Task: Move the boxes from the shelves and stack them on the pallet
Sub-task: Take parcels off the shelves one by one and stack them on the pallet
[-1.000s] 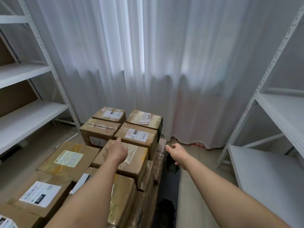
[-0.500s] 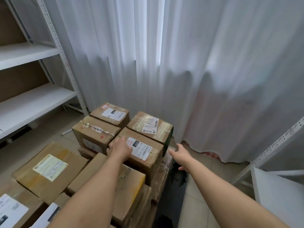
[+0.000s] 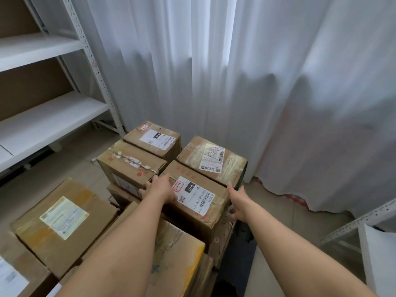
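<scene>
A brown cardboard box with a white "010" label sits on top of the stacked boxes. My left hand lies over its left top edge, thumb on top and fingers bent down into the gap beside a torn-tape box. The palm of my right hand presses against the box's right side, thumb up along the edge. Two more labelled boxes stand behind it. The pallet is hidden under the boxes.
A large flat box and a yellow-taped box lie nearer to me. White metal shelves stand at the left, another shelf unit at the right, a white curtain behind. Tiled floor shows at the right.
Both arms have reached further forward. My left hand moved from the nearer box onto the "010" box's left edge, and my right hand came in against its right side.
</scene>
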